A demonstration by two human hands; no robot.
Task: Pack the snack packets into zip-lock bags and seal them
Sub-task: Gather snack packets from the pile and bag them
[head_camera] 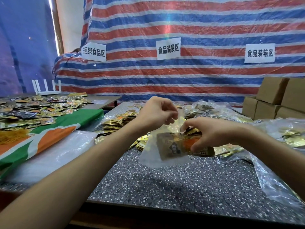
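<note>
Our left hand [156, 113] pinches the top lip of the zip-lock bag [148, 156] and lifts it, so that the mouth gapes. Our right hand [212, 133] grips the snack packets [171, 146] flat between thumb and fingers, apparently partway through that mouth. The bag's bottom rests on the speckled desk [181, 184], which takes its weight. A pile of loose packets [115, 123] lies just behind, within easy reach, and cardboard boxes [272, 100] stand at the far right.

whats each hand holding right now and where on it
The left hand pinches the zip-lock bag at its open top edge. The right hand grips the snack packets by their right end, partly inside the bag.
</note>
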